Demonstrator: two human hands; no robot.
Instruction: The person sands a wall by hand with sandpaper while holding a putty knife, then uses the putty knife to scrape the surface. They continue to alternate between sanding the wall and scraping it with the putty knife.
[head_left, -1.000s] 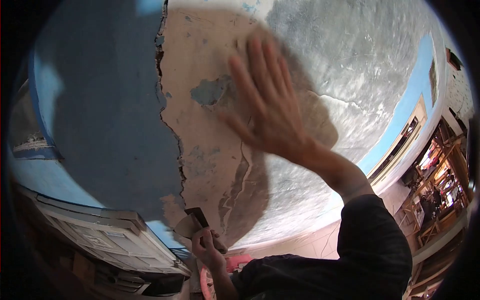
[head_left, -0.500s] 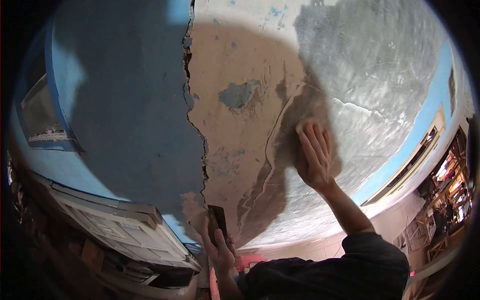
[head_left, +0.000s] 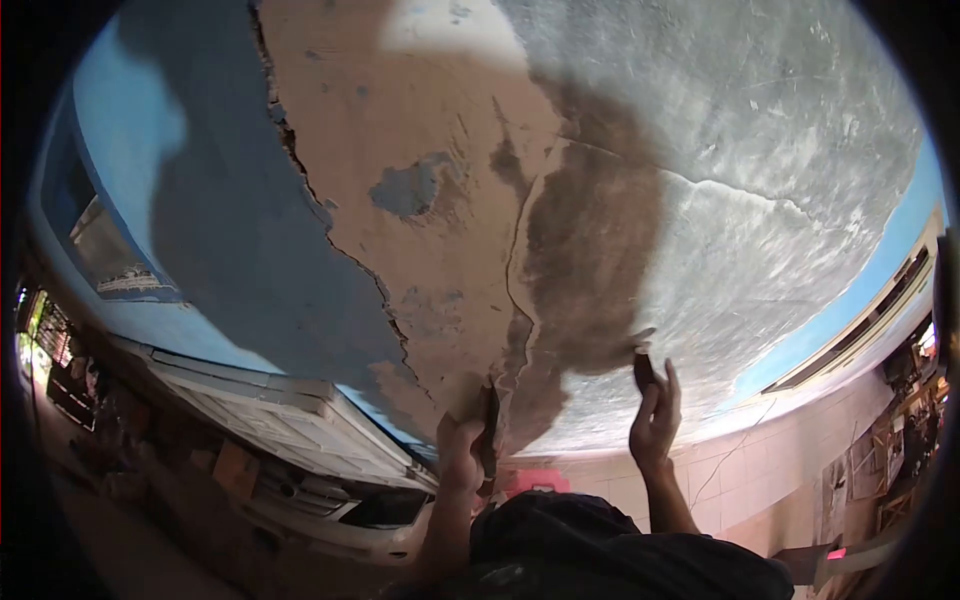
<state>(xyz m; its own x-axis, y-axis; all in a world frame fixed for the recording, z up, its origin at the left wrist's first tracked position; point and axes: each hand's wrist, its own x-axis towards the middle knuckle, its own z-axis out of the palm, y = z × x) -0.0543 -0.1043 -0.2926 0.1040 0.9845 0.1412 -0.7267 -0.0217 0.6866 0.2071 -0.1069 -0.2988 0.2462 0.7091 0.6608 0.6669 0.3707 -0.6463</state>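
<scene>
My left hand [head_left: 460, 452] is closed around a dark, flat rectangular piece [head_left: 491, 425], held upright at the lower part of the wall. To the right, my right hand [head_left: 655, 418] is raised low before the grey patch, with a small dark flat piece [head_left: 643, 371] between thumb and fingers. What kind of pieces these are, I cannot tell. The wall [head_left: 450, 130] has a bare tan strip with a jagged crack [head_left: 290, 145] along its left side and a thinner crack [head_left: 517, 260] on its right. Smooth grey plaster [head_left: 740, 110] covers the right side.
Blue paint [head_left: 240, 220] covers the wall's left side, with a window opening [head_left: 105, 245] in it. A white vehicle [head_left: 270, 405] stands at lower left. Something pink [head_left: 538, 481] shows beneath the wall. Shelving with clutter [head_left: 905, 455] is at far right.
My right hand has left the grey plaster and come down. My left hand still grips the dark flat piece, now turned more edge-on. The view has shifted, moving the cracks leftward.
</scene>
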